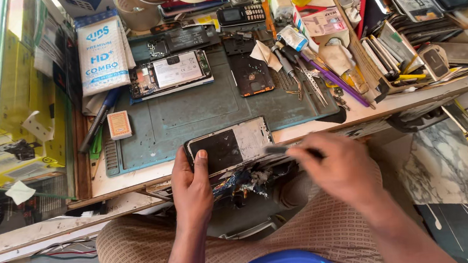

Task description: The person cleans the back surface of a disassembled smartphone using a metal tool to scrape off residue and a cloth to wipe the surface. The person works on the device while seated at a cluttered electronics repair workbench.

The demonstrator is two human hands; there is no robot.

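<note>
Left hand [191, 190] clamps the phone panel [228, 147] at the bench edge [135, 178]; right hand [337, 167] pinches a dark tool [281, 150].

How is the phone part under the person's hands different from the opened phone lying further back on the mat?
The phone panel sits at the desk edge, pinned by the left hand while the right hand works a dark tool at it; the opened phone lies untouched. The panel shows a dark patch, the opened phone a pale battery. Both are stripped.
</note>
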